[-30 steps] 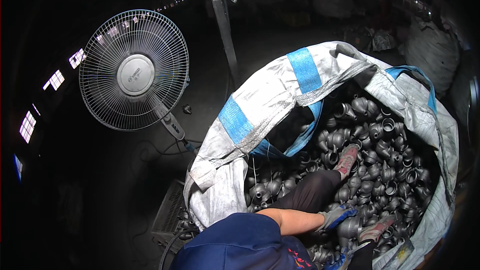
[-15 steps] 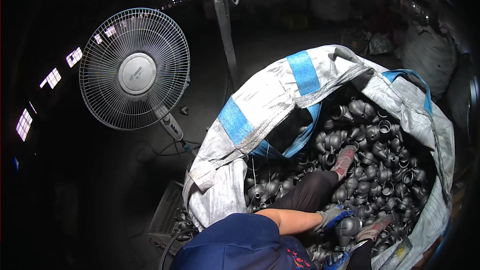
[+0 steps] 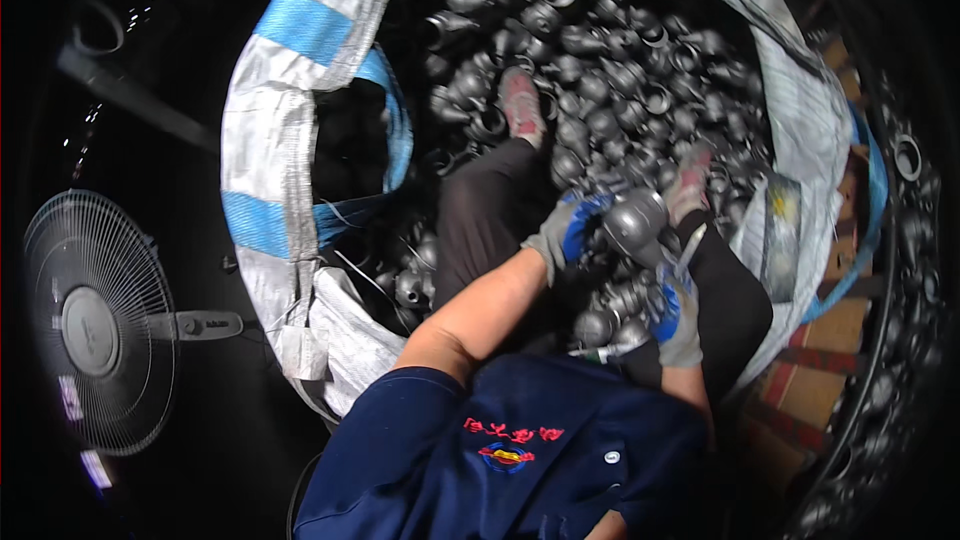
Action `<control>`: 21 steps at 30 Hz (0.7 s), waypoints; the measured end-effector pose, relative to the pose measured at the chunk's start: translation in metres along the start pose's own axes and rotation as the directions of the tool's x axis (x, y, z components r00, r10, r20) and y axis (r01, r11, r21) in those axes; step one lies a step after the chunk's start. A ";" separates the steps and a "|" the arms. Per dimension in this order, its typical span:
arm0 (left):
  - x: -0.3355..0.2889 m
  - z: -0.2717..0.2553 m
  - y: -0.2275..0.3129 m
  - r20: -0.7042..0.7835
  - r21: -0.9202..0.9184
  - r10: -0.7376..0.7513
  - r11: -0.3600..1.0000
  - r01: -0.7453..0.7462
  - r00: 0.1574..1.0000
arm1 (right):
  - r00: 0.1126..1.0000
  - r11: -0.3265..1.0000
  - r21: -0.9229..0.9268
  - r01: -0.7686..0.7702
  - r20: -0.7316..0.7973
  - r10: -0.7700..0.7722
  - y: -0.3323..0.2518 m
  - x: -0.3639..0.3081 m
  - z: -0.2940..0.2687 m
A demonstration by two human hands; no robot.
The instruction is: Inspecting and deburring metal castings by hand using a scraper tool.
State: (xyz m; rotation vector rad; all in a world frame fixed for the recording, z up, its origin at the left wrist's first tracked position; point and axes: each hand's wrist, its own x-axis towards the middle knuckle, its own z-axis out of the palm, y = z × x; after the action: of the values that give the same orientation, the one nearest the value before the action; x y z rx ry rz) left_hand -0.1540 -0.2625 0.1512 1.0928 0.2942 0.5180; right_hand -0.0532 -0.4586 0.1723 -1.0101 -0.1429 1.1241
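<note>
Open air above the loose fittings (image 3: 596,90) beyond the hands (image 3: 565,232). Bag wall (image 3: 808,130) blocks the right; legs (image 3: 478,220) crowd both sides.

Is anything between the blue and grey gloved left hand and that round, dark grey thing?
Nothing visible. The gloved left hand sits just beside the round dark grey part; whether they touch is unclear.

A row of red characters (image 3: 514,431) is running across the chest of the navy shirt (image 3: 600,405), and a small badge (image 3: 506,457) in blue, red and yellow is sitting just below it in view. On the white bag (image 3: 258,140), a grey patch (image 3: 781,255) is bearing a yellow mark (image 3: 784,206), too blurred to make out. The fan's round centre (image 3: 90,332) is appearing too blurred for reading any print.
</note>
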 end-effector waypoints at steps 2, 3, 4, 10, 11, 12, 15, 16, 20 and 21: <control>0.002 0.013 0.027 0.046 -0.404 -0.219 0.888 0.219 0.975 | 0.990 0.999 -0.013 0.037 -0.137 -0.039 -0.004 0.003 0.010; 0.005 0.012 0.024 0.117 -0.459 -0.194 0.859 0.226 0.974 | 0.996 1.000 -0.004 0.029 -0.080 -0.029 -0.004 0.001 0.003; 0.009 0.012 0.016 0.134 -0.475 -0.200 0.847 0.239 0.971 | 0.998 0.998 -0.001 0.062 -0.001 -0.062 -0.001 -0.001 -0.010; 0.009 0.014 -0.010 0.099 -0.554 -0.258 0.788 0.268 0.961 | 0.985 0.977 -0.179 0.111 -0.113 -0.133 -0.017 -0.022 0.004; 0.007 0.019 -0.004 0.095 -0.561 -0.232 0.791 0.245 0.968 | 0.990 0.987 -0.115 0.111 -0.070 -0.120 -0.019 -0.024 0.004; 0.006 0.022 0.000 0.089 -0.568 -0.207 0.793 0.220 0.974 | 0.994 0.993 -0.050 0.107 -0.025 -0.109 -0.021 -0.027 0.007; 0.004 0.022 0.002 0.112 -0.525 -0.214 0.817 0.240 0.971 | 0.987 0.986 -0.115 0.125 -0.084 -0.135 -0.026 -0.031 0.015; 0.003 0.022 0.003 0.124 -0.489 -0.222 0.834 0.254 0.967 | 0.981 0.978 -0.171 0.124 -0.130 -0.147 -0.027 -0.032 0.015; 0.004 0.025 0.003 0.150 -0.528 -0.208 0.810 0.256 0.967 | 0.940 0.913 -0.303 0.274 -0.118 -0.321 -0.027 -0.027 0.014; 0.002 0.028 0.007 0.151 -0.523 -0.201 0.814 0.251 0.968 | 0.935 0.910 -0.305 0.282 -0.124 -0.331 -0.027 -0.028 0.015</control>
State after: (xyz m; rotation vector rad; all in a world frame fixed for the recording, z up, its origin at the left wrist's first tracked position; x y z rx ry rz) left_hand -0.1410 -0.2801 0.1700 0.5151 0.1783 0.3052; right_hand -0.0560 -0.4734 0.2111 -1.2858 -0.3195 0.7342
